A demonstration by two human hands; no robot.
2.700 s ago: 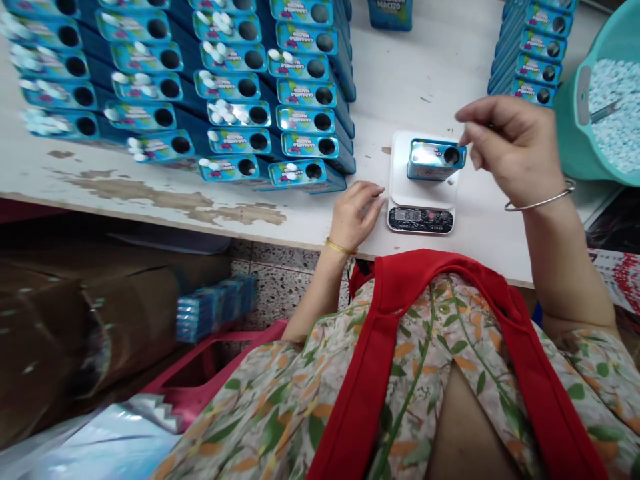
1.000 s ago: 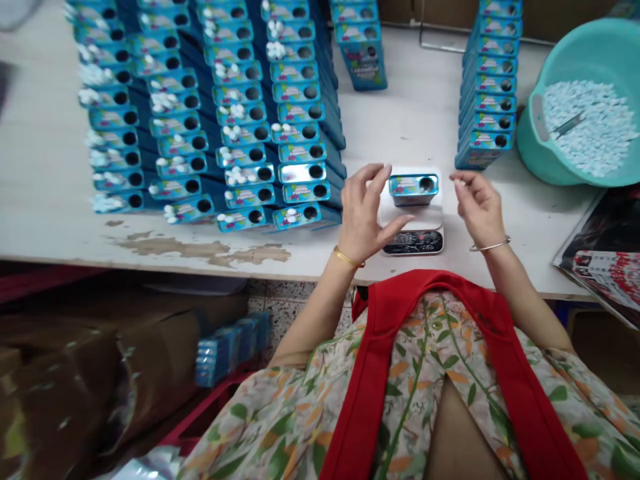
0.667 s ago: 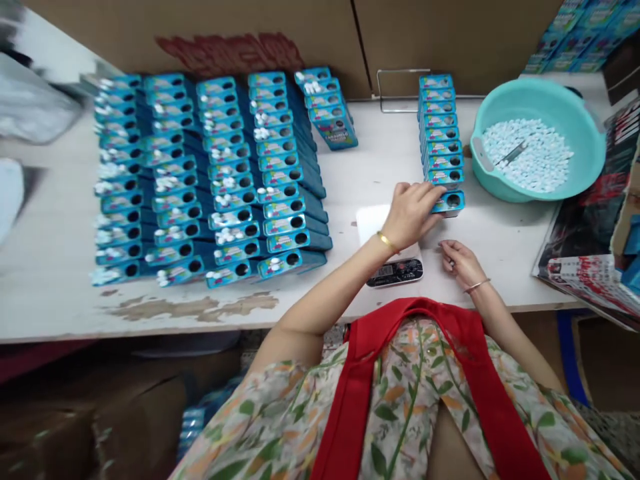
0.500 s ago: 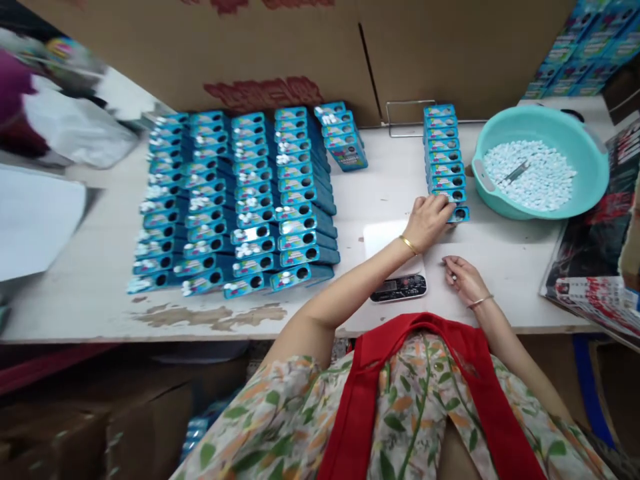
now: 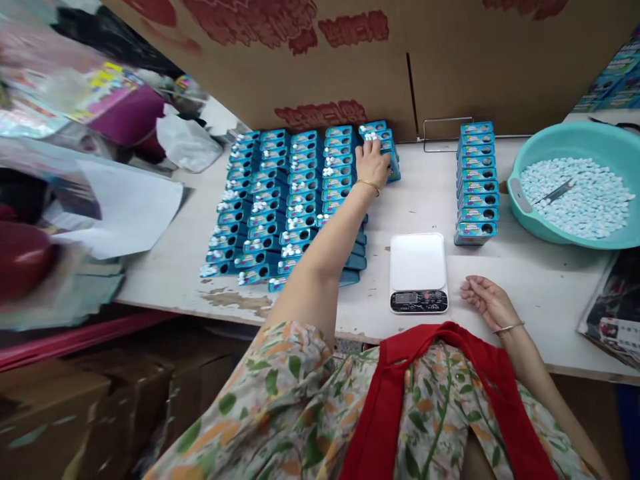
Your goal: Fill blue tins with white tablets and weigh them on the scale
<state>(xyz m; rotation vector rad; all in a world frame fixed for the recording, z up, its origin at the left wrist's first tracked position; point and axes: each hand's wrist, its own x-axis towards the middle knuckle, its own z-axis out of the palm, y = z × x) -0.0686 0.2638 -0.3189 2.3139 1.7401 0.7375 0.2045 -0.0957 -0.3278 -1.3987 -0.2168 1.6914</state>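
My left hand (image 5: 373,165) reaches to the back of the table, its fingers bent round the front blue box (image 5: 395,170) of a short column. White pellets (image 5: 372,136) lie on the box tops by the fingertips, and the hand hides part of that column. Nearer to me, my right hand (image 5: 490,301) hovers low over the table beside the kitchen scale (image 5: 417,263). Its thumb and fingers are drawn together; whatever is between them is too small to make out. Nothing lies on the scale's white plate.
Several columns of blue boxes (image 5: 299,190), many with white pellets on top, fill the left. Another column of blue boxes (image 5: 476,200) stands right of the scale. A turquoise basin (image 5: 530,223) of white pellets with metal tweezers (image 5: 557,192) is at far right. Cardboard (image 5: 350,80) walls the back.
My left hand has moved from the front of the right box column to the short column at back left. My right hand stays near the scale. The view has swung left.
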